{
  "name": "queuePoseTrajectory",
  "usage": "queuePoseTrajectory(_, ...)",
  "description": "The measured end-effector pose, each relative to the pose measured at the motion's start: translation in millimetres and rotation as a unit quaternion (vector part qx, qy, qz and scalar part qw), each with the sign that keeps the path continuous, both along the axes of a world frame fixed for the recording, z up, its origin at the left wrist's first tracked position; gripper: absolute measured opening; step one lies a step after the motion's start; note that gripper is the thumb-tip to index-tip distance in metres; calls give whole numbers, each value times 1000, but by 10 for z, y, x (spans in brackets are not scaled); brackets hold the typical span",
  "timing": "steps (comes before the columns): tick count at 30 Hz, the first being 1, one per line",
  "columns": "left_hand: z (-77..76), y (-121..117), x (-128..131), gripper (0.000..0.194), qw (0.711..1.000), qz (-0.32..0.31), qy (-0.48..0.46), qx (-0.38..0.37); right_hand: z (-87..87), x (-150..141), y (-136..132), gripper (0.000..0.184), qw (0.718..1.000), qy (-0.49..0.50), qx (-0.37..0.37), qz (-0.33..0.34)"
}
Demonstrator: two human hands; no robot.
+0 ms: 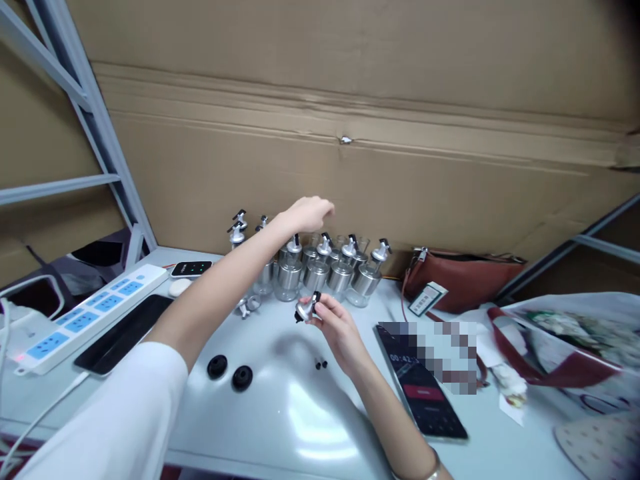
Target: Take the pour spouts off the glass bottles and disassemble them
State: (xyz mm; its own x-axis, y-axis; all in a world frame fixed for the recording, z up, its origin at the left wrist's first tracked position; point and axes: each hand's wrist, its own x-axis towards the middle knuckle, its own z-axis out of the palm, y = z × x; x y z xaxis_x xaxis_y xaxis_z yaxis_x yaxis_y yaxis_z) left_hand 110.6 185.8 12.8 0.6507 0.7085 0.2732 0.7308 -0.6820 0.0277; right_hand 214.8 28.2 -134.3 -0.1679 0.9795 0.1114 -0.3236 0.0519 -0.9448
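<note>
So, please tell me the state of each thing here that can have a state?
Left hand: reaching over the bottles, holding nothing visible.
Right hand: holding a spout cap.
Bottles: upright, capped, grouped at the wall.
Phone: screen on, flat.
Power strip: red light on.
Bag: lying on the table.

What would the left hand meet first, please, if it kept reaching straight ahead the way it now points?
Probably the cluster of glass dispenser bottles standing just below and beyond the left hand, most likely a spout top in the back row. Past them stands the cardboard wall. Depth is hard to judge from one view.
</note>
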Motion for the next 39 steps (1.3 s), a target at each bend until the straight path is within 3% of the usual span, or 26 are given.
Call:
queuePoseTrajectory(5, -121, 139, 108, 42, 987, 6, 130, -90, 7, -6, -7, 28, 1000, -18, 22, 1)
queuePoseTrajectory(14, -203, 222, 164, 40, 986, 13, 143, -91, -5, 10, 8, 27, 999, -19, 26, 0)
queuePoseTrajectory(19, -150, 145, 84, 47, 995, 14, 96, -35, -2, 2, -9, 27, 999, -24, 34, 1)
queuePoseTrajectory(23, 33, 66, -20, 47, 996, 2, -41, 80, -9, -10, -23, 27, 998, -28, 49, 7)
queuePoseTrajectory(28, 322, -274, -129, 46, 954, -7, -245, 173, -14, -14, -44, 21, 996, -5, 89, 8)
queuePoseTrajectory(32, 385, -747, -243, 38, 910, 11, -350, 224, 10, -10, -63, 22, 995, -16, 99, 6)
queuePoseTrajectory(35, 238, -1082, -359, 29, 882, -22, -418, 216, 20, 11, -61, 22, 995, -23, 98, -10)
queuePoseTrajectory(37, 47, -1261, -435, 21, 864, -83, -462, 181, 15, 32, -49, 20, 994, -18, 104, -23)
queuePoseTrajectory(39, -189, -1391, -501, 20, 862, -106, -482, 118, 1, 51, -32, 19, 993, -16, 111, -44)
